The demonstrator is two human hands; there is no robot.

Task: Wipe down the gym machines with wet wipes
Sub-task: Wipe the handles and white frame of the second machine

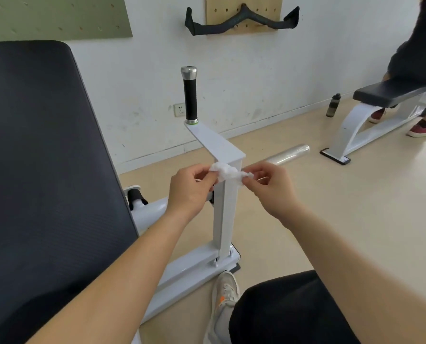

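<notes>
Head cam: my left hand (pixel 190 188) and right hand (pixel 269 187) pinch a crumpled white wet wipe (pixel 228 173), light, floppy, best held bunched, beside the white steel upright post (pixel 225 214).

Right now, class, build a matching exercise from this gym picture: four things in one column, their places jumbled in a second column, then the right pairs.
Things
1. wet wipe
2. water bottle
3. curved black bar
4. black grip handle

Places
A. standing on the floor by the wall
B. hung on the wooden pegboard
C. pinched between the left hand and the right hand
D. upright at the end of the white arm

Pairs: 1-C, 2-A, 3-B, 4-D.
</notes>
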